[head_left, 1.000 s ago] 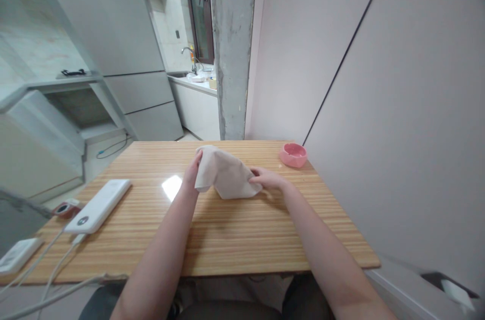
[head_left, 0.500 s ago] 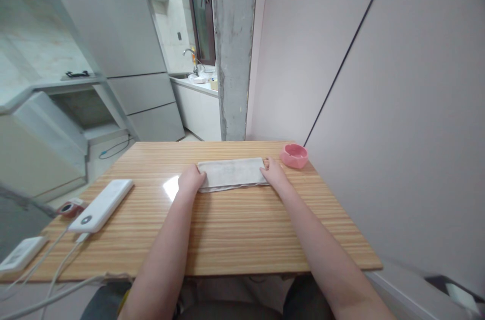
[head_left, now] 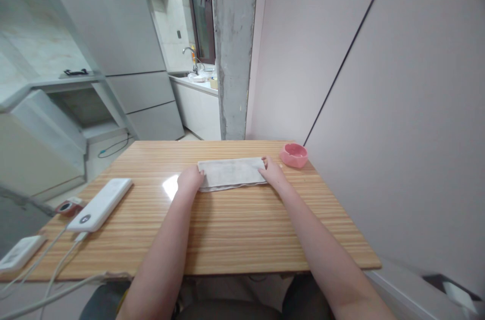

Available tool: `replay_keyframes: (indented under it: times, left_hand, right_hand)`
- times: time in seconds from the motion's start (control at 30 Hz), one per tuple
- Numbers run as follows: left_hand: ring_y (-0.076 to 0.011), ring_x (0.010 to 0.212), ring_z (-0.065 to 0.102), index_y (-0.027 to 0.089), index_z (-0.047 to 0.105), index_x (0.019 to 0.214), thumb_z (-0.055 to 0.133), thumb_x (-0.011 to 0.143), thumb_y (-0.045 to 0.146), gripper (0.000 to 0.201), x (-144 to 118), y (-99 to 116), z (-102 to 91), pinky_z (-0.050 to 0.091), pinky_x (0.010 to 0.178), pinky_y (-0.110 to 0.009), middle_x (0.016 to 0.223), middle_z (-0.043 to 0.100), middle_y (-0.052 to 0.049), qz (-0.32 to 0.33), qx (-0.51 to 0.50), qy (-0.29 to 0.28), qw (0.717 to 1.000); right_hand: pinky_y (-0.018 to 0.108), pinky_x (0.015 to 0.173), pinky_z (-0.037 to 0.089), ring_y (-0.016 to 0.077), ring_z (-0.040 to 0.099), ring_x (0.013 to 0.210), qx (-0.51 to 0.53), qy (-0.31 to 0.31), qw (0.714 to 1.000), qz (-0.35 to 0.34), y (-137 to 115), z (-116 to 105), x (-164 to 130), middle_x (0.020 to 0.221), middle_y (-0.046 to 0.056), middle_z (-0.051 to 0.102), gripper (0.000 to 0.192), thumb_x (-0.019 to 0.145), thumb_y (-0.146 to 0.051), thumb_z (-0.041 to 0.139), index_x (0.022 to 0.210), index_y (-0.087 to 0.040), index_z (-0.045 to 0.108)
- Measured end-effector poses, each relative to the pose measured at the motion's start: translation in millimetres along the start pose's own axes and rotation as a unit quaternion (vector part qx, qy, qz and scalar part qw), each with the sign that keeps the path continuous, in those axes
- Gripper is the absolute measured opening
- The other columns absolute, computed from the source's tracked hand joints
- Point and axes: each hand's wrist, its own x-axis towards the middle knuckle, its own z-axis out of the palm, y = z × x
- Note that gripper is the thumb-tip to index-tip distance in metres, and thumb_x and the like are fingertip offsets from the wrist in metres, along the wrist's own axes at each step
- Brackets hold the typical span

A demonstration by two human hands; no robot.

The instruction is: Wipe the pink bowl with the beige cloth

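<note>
A pale grey cloth (head_left: 232, 172), folded into a long flat strip, lies across the far half of the wooden table (head_left: 242, 234). Its left end is pinched between the thumb and fingers of my left hand (head_left: 190, 178). At the opposite end my right hand (head_left: 272, 171) grips the cloth's edge, thumb on top, fingers partly curled behind. Layered edges show along the near side of the fold. The fingertips under the cloth are hidden.
A pink ashtray (head_left: 294, 155) stands at the far right corner, just beyond my right hand. On the left lie a white power bank (head_left: 101, 205) with cables, a reddish roll-like object (head_left: 70, 207) and a white power strip (head_left: 21, 253). A wall borders the right side.
The cloth stays in place with both hands at its ends. My right hand's fingers have loosened slightly; otherwise only a tiny shift of the view shows.
</note>
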Motion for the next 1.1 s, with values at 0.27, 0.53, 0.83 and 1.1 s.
replay_keyframes:
  times: [0.27,0.53,0.83,1.1]
  left_hand:
    - [-0.0308,0.098,0.067,0.014,0.055,0.116,0.047,0.085,0.025,0.034,-4.0,1.9,-2.4,0.047,0.079,-0.036,0.105,0.070,-0.020,-0.002,-0.007,-0.012,1.000]
    - [-0.0254,0.091,0.068,0.020,0.049,0.125,0.035,0.092,0.025,0.036,-12.5,15.2,-18.0,0.047,0.078,-0.033,0.093,0.071,-0.012,0.020,-0.080,0.095,0.992]
    - [-0.0296,0.112,0.063,0.016,0.054,0.122,0.052,0.083,0.024,0.040,-2.7,-6.0,-2.5,0.046,0.088,-0.033,0.121,0.066,-0.019,0.014,0.012,-0.061,0.998]
    - [-0.0293,0.102,0.066,0.016,0.046,0.132,0.038,0.090,0.023,0.044,-9.6,9.7,-12.9,0.047,0.083,-0.036,0.109,0.070,-0.018,0.021,-0.045,0.058,0.997]
  right_hand:
    - [0.028,0.083,0.045,0.0205,0.063,0.095,0.003,-0.006,1.000,-0.010,-2.9,-1.2,0.5,0.103,0.010,0.069,0.044,0.082,-0.011,0.054,0.126,-0.015,0.053]
    - [0.032,0.092,0.046,0.0195,0.063,0.100,0.072,0.065,0.995,0.002,-4.0,-0.2,2.6,0.107,0.008,0.068,0.038,0.086,-0.015,0.050,0.123,-0.018,0.056]
    - [0.030,0.088,0.047,0.0190,0.064,0.096,0.058,0.043,0.997,0.003,1.1,2.3,3.6,0.103,0.008,0.069,0.036,0.083,-0.013,0.052,0.118,-0.019,0.060]
    - [0.031,0.090,0.046,0.0188,0.063,0.099,0.077,0.065,0.995,-0.001,-1.1,-0.2,4.3,0.104,0.007,0.068,0.032,0.085,-0.015,0.050,0.115,-0.018,0.061]
